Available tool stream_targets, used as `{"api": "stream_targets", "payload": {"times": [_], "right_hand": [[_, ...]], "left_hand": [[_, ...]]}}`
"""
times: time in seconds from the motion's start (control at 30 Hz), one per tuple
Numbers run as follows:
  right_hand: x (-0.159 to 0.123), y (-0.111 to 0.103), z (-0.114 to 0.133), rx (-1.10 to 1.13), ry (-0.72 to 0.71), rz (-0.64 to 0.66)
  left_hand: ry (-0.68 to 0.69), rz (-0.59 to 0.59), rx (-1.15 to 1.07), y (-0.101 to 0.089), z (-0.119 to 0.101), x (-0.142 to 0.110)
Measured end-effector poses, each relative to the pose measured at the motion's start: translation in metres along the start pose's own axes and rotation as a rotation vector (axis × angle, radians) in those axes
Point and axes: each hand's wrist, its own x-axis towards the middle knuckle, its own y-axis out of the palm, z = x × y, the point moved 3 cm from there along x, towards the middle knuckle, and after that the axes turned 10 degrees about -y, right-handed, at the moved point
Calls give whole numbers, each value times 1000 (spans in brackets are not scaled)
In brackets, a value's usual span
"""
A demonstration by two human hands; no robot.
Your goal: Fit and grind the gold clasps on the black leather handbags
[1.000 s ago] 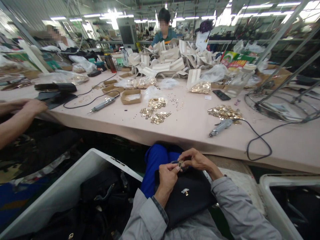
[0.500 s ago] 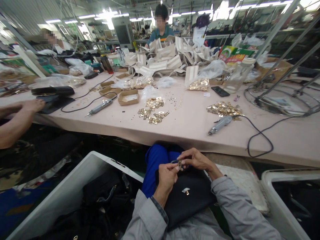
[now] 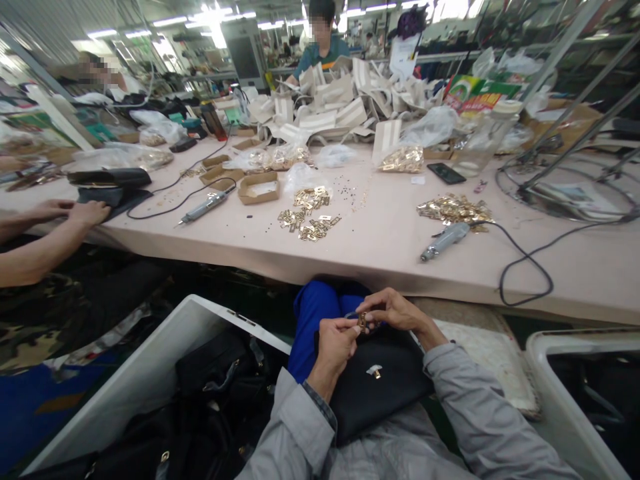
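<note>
A black bag (image 3: 383, 390) lies across my lap, with a small gold clasp (image 3: 376, 373) partly under white film on its front. Above its far edge, a small gold metal plate (image 3: 363, 323) is pinched between both hands. My left hand (image 3: 336, 343) grips it from the left with thumb and index finger. From the right, my right hand (image 3: 393, 310) closes its fingertips on the same plate. The fingers hide part of the piece and its exact shape.
On the table (image 3: 370, 260) lie gold plates (image 3: 313, 215) in piles, a grey electric screwdriver (image 3: 445, 241) with a cord, and a phone (image 3: 447, 173). A white bin (image 3: 165, 340) with black bags stands left, another bin (image 3: 555, 373) right. A co-worker's hands (image 3: 83, 212) are at far left.
The view has tilted down slightly. Both my hands stay together on the gold plate, with only small finger shifts. The co-worker's hands at left have moved on the dark bag.
</note>
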Motion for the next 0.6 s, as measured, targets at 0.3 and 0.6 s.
{"api": "stream_targets", "payload": {"times": [0.3, 0.6], "right_hand": [[1, 11, 6, -54, 10, -19], [-15, -30, 69, -556, -109, -654]], "left_hand": [[59, -42, -24, 7, -5, -8], [170, -83, 135, -19, 20, 26]]}}
